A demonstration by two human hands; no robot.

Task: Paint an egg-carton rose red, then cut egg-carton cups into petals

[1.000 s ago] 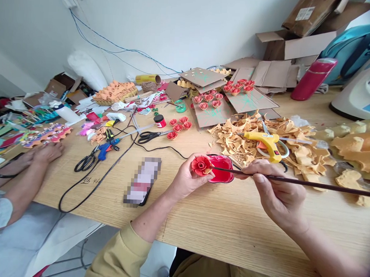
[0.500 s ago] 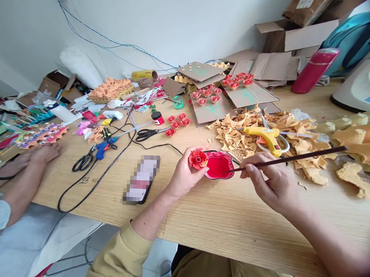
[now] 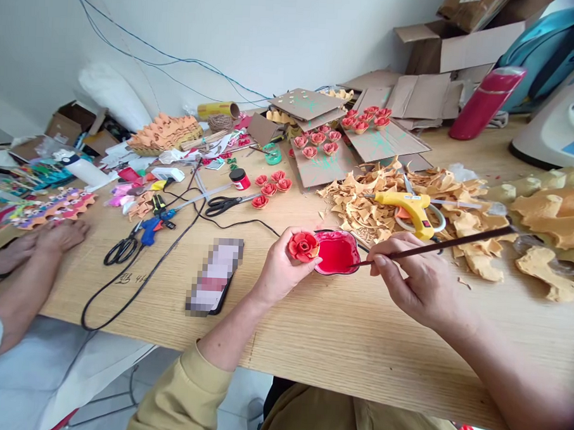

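My left hand is closed round a small red rose made of egg-carton pulp and holds it beside a shallow dish of red paint. My right hand pinches a long dark paintbrush. The brush tip reaches into the right side of the dish, and the handle slants up to the right over the scraps.
A yellow glue gun lies on a pile of orange carton scraps. Painted roses rest on cardboard sheets behind. A phone, black scissors and cables lie left. Another person's hands rest at the far left edge.
The brush left the rose and swung round so its tip dipped into the paint dish. My left hand holds the rose steady beside the dish.
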